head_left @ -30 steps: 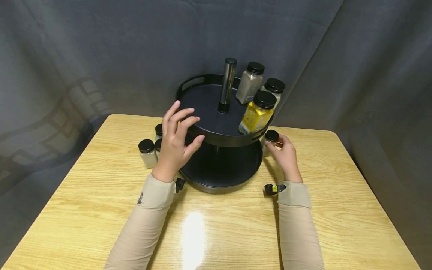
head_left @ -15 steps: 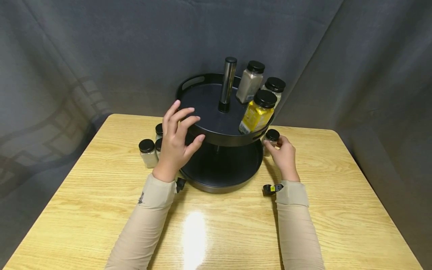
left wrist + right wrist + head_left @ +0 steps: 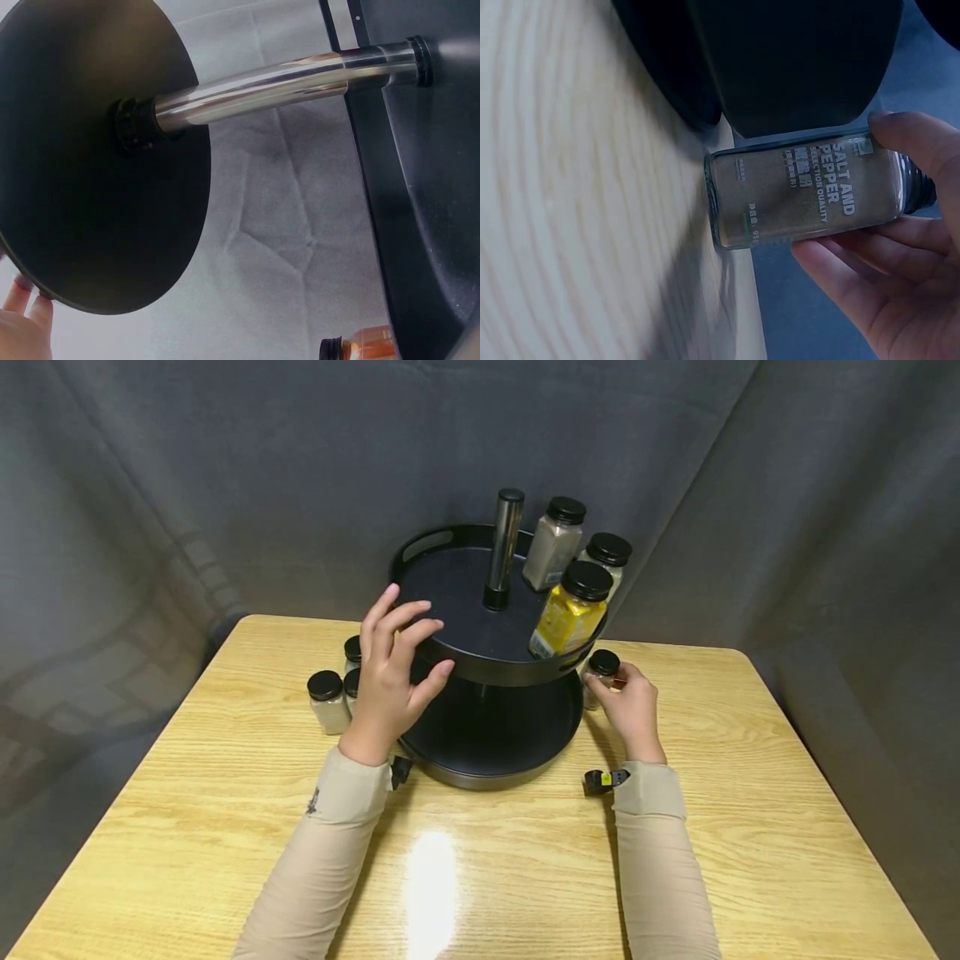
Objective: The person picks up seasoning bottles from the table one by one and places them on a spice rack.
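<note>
A two-tier black turntable rack [image 3: 450, 585] stands at the middle of the table. My right hand [image 3: 637, 706] grips a salt and pepper jar [image 3: 802, 187] beside its right side, thumb on one side and fingers on the other, near the black lid. The jar stands upright, its base right at the wood in the right wrist view. My left hand [image 3: 390, 672] is raised at the rack's left, fingers spread and gently bent. In the left wrist view its fingertips [image 3: 41, 306] are at the upper tray's rim, holding nothing between them.
The upper tray bears a yellow jar [image 3: 566, 622] and two pale jars, one of them a tall jar [image 3: 553, 552] at the back. Several jars stand left of the rack, including a front jar [image 3: 330, 710]. An orange jar [image 3: 371, 343] shows behind. A grey curtain [image 3: 300, 485] hangs behind the table.
My right wrist has shifted slightly left, with the fingers still on the salt and pepper jar. The left hand has stayed in place.
</note>
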A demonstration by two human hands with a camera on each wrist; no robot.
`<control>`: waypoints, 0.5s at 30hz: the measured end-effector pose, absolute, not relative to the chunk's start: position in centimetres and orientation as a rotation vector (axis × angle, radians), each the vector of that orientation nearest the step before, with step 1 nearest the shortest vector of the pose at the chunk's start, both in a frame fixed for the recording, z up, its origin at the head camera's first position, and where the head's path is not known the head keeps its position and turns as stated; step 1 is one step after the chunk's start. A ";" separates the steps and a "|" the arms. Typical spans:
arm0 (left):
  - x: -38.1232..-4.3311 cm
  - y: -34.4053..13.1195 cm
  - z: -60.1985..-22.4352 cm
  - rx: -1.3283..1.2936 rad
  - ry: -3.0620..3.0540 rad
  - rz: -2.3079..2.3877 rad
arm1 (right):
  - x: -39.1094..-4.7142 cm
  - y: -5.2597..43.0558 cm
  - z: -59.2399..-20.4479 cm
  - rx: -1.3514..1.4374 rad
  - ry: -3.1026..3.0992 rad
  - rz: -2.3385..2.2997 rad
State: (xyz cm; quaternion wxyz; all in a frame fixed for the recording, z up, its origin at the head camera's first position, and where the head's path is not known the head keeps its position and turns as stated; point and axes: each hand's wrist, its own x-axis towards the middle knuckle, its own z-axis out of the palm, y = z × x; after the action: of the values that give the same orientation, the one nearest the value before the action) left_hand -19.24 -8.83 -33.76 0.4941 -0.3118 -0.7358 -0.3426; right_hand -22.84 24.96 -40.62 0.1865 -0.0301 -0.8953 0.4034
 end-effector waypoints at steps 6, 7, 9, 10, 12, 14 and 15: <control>-19.3 -8.8 -33.8 -0.761 -1.780 -0.830 | -22.8 25.2 -40.5 -0.081 -2.518 1.114; -19.3 -8.8 -33.8 -0.761 -1.779 -0.831 | -22.8 25.2 -40.5 -0.080 -2.516 1.112; -19.3 -8.8 -33.8 -0.761 -1.779 -0.830 | -22.8 25.3 -40.4 -0.078 -2.510 1.106; -19.3 -8.8 -33.8 -0.761 -1.778 -0.830 | -22.8 25.3 -40.4 -0.078 -2.505 1.102; -19.3 -8.8 -33.7 -0.761 -1.777 -0.830 | -22.6 25.3 -40.2 -0.075 -2.490 1.092; -19.3 -8.9 -33.7 -0.762 -1.776 -0.831 | -22.5 25.3 -39.9 -0.071 -2.475 1.080; -19.3 -8.9 -33.7 -0.762 -1.775 -0.831 | -22.5 25.4 -39.8 -0.068 -2.467 1.076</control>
State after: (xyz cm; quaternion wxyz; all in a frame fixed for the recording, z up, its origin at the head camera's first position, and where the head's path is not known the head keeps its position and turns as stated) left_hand -19.29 -8.86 -33.72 0.4963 -0.3146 -0.7328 -0.3431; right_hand -22.51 25.36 -39.80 0.2227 -0.0248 -0.8933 0.3896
